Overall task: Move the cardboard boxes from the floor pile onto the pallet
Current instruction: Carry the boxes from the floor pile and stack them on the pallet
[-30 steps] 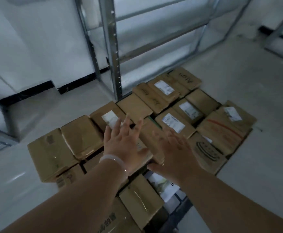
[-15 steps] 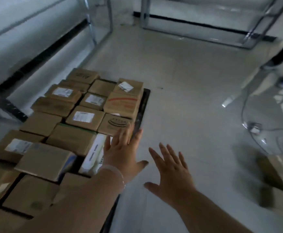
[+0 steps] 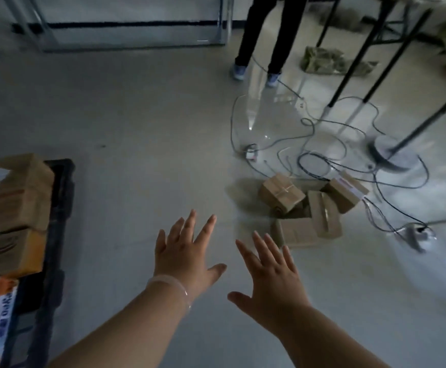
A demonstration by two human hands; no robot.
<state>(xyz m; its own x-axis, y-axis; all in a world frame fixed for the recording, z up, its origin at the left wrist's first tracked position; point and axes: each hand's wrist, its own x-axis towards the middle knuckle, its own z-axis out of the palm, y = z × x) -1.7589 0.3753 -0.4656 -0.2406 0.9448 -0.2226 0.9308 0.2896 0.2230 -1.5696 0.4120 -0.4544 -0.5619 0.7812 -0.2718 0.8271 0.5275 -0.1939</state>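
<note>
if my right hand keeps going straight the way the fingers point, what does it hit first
Probably the flat cardboard box at the near edge of the floor pile. The right hand is open and empty, fingers aimed up-right at it, with only bare floor between. Depth is hard to judge in this single view.

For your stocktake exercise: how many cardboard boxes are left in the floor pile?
4 visible: the string-tied box at the rear left, the labelled box at the rear right, the upright box between them, the flat box nearest. Others may be hidden underneath.
</note>
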